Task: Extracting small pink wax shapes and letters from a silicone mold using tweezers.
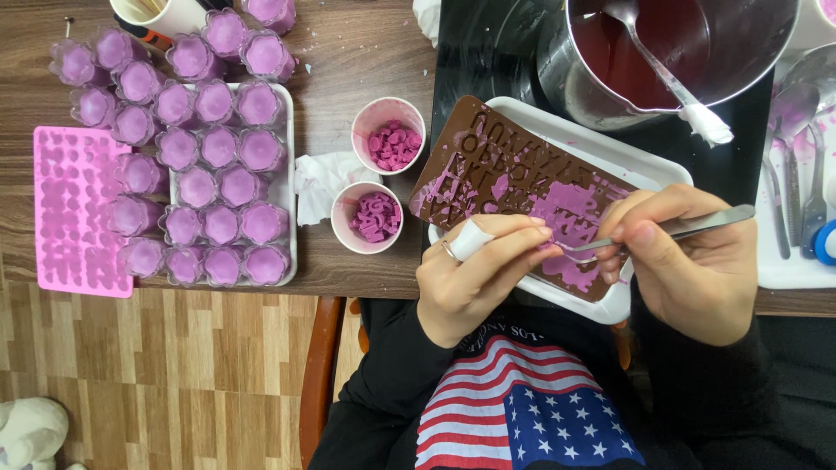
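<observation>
**Both hands crowd the near end of the brown mould**

While the left hand (477, 277) pinches the near edge of the brown mould (514, 187), fingers closed on it and a white wrap and ring on one finger, the right hand (688, 261) is clamped around a metal tool (670, 231) whose tip meets the purple-smeared surface just beside the left fingertips. The two hands sit close together, nearly touching at the tool's tip.

The mould lies tilted on a white tray (610, 152), and the tray's near corner hangs over the table edge toward the person's lap. Behind it, a steel pot (610, 96) of dark red liquid with a spoon (662, 74) presses close to the tray's far rim, leaving little room there.

Leftward there is more space: two paper cups (376, 178) of purple pieces stand apart from the mould, with a crumpled tissue (322, 178) beside them. Farther left, a second tray (283, 187) is packed with purple filled cups (218, 148), and a pink mould (74, 209) lies at the table's left edge. Spare metal tools (797, 174) rest to the right.
</observation>
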